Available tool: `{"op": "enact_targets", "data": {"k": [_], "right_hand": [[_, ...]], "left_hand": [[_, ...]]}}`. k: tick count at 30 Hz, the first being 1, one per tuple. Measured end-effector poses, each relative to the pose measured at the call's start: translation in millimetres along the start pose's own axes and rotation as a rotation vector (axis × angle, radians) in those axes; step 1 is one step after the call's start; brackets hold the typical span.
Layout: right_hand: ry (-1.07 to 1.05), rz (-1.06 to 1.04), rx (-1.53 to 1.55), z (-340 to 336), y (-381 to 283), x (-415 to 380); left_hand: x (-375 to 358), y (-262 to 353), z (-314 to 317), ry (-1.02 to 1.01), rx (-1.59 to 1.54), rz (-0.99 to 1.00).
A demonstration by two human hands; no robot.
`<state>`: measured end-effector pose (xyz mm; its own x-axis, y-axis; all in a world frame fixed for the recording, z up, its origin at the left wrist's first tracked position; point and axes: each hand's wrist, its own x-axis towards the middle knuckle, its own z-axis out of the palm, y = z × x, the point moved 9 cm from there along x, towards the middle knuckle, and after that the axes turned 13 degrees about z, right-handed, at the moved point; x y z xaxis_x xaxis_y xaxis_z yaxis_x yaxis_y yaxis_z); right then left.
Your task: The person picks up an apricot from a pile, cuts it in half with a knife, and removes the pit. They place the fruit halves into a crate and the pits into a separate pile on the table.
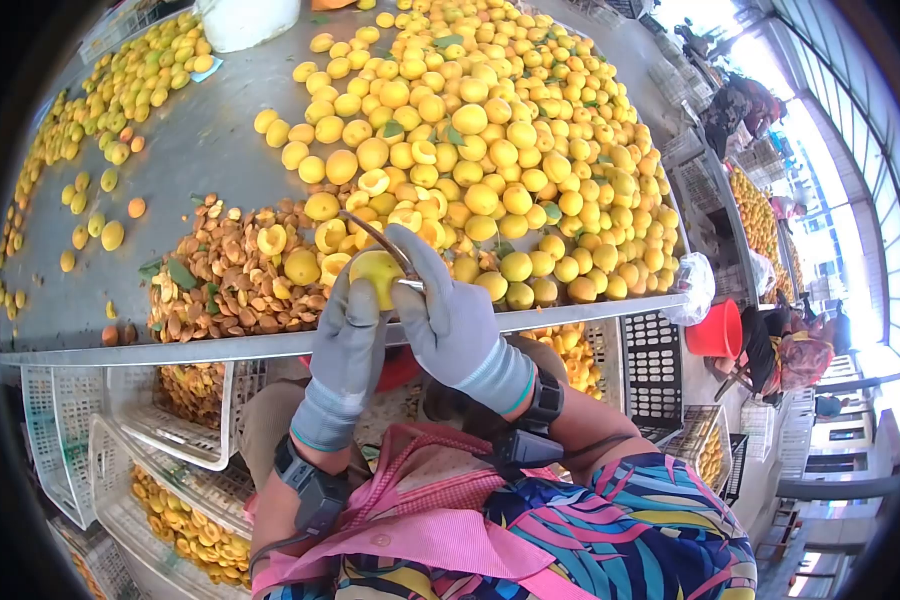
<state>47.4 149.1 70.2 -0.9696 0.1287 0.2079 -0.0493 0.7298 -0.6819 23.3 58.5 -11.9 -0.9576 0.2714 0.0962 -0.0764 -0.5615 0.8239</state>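
Many smooth, round yellow fruits [530, 130] form a broad heap with green leaves scattered through it. Beside the heap lies a rough pile of brown, flattened oval pits [220, 285]. Smaller green and orange-tinged fruits [135, 85] are spread along the far left. The single yellow-green fruit [374, 272] being worked has a glossy, rounded skin; next to it is a slim, curved brown tool [380, 238] with a silvery metal part.

The supporting surface is a smooth grey metal table [230, 130] with a straight raised edge. Below this edge, at left, stand white lattice-sided plastic crates [170, 440], one containing halved yellow fruit [185, 525]. To the right are a black perforated plastic crate [654, 365] and a red plastic bucket [714, 330]. Farther right, other people sit near a second fruit-covered table under a curved, ribbed roof [860, 110].

Both hands wear grey gloves with pale blue cuffs and meet above the table's near edge. The left hand [348, 325] points upward, its fingers closed around the yellow-green fruit. The right hand [450, 325] grips the brown tool between thumb and forefinger, the metal part at the fruit's right side; whether it pierces the skin cannot be told.
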Motion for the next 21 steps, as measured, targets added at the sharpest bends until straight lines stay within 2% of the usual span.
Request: {"op": "enact_targets", "data": {"k": [2,4,5,7,8,12,14,16,17,18,19,21], "right_hand": [[0.046,-0.044,0.073,-0.9,-3.1,-0.9],[-0.255,0.294,0.689,24.8,22.2,0.2],[-0.257,0.288,0.69,20.7,21.0,0.9],[-0.618,0.53,1.201,38.7,18.6,-10.8],[-0.617,0.565,1.308,41.9,16.5,-14.6],[-0.636,0.554,1.349,32.2,18.4,-19.4],[-0.8,0.649,1.643,31.0,13.5,-30.4],[-0.771,0.631,1.625,20.8,12.9,-33.5],[-0.753,0.618,1.601,17.1,12.8,-33.8],[-0.722,0.523,1.51,12.7,11.5,-28.9],[-0.716,0.518,1.515,12.1,10.9,-30.6],[-0.395,0.356,0.992,-7.5,19.7,-26.3]], "left_hand": [[2.6,5.5,2.0,-0.004,0.01,0.019],[7.6,21.1,7.5,-0.047,0.02,0.156],[10.5,22.6,6.5,-0.046,0.023,0.162],[14.6,32.7,7.8,-0.11,0.109,0.284],[15.1,32.4,7.1,-0.11,0.111,0.286],[15.8,23.1,7.6,-0.139,0.06,0.229],[15.8,18.5,11.5,-0.139,0.056,0.194],[15.9,20.3,25.3,-0.185,-0.231,0.195],[15.9,18.6,27.0,-0.194,-0.227,0.192],[15.8,8.0,24.0,-0.141,-0.328,0.109],[15.3,-2.6,20.8,-0.087,-0.425,0.024],[16.6,-9.3,17.1,-0.103,-0.473,-0.016]]}}
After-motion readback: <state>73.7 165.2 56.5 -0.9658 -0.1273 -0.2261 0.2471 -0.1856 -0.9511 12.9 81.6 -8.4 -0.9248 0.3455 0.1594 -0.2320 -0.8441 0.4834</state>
